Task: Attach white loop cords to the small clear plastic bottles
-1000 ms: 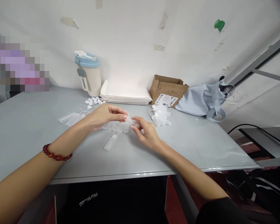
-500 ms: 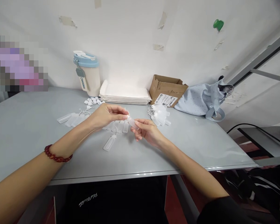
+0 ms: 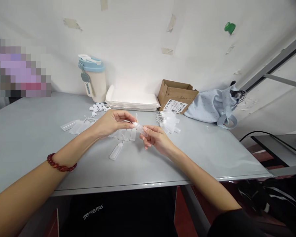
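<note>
Above the table my right hand [image 3: 155,136] grips the body of a small translucent squeeze bottle [image 3: 141,129], which is tilted. My left hand [image 3: 117,121] pinches its white cap [image 3: 135,124] at the upper end, and a thin strap sticks up beside the fingers. Under and beyond my hands lie several similar bottles [image 3: 124,134], partly hidden. One bottle [image 3: 116,151] lies alone nearer the front edge. More bottles [image 3: 76,126] are grouped to the left, partly behind my left forearm. A pile of bottles with caps [image 3: 169,121] lies to the right.
Small white caps [image 3: 98,107] lie by a cream tumbler [image 3: 98,82] with a blue lid. Along the wall stand a stack of white trays [image 3: 133,102], an open cardboard box [image 3: 177,95] and a light-blue cloth bag [image 3: 207,105]. The grey table's front edge [image 3: 128,187] runs below my forearms.
My hands have barely moved; the held bottle has turned slightly, and its thin strap now stands up more visibly above my left fingertips. The things on the table have not moved.
</note>
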`<move>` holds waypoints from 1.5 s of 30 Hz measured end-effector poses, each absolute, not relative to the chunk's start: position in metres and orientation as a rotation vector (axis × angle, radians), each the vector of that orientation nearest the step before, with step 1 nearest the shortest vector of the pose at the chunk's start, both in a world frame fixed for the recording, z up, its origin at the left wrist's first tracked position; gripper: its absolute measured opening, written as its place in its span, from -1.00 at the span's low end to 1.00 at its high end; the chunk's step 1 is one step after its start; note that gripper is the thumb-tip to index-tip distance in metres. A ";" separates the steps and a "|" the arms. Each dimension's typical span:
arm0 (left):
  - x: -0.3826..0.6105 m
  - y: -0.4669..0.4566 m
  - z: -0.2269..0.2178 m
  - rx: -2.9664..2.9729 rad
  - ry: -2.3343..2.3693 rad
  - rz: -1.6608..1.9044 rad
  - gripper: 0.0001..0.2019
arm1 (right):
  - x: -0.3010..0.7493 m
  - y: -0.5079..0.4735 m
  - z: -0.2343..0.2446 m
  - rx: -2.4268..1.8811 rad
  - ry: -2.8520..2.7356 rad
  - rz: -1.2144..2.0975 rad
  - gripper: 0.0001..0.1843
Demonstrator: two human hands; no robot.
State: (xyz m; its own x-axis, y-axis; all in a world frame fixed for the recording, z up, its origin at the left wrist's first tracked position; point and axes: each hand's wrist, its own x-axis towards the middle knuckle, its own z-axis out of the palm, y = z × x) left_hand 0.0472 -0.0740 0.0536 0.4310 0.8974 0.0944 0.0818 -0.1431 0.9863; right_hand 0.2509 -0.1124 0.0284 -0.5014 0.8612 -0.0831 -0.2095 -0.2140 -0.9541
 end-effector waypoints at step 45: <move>0.051 -0.082 0.062 1.620 1.070 0.736 -0.76 | 0.250 -0.115 0.028 -0.941 -1.448 1.512 -0.66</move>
State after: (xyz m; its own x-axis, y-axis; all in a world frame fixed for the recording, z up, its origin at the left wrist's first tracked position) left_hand 0.0505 -0.0821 0.0624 0.4191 0.9070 -0.0408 0.2869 -0.0896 0.9538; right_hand 0.2497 -0.1150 0.0284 -0.3830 0.9234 0.0235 -0.0630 -0.0008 -0.9980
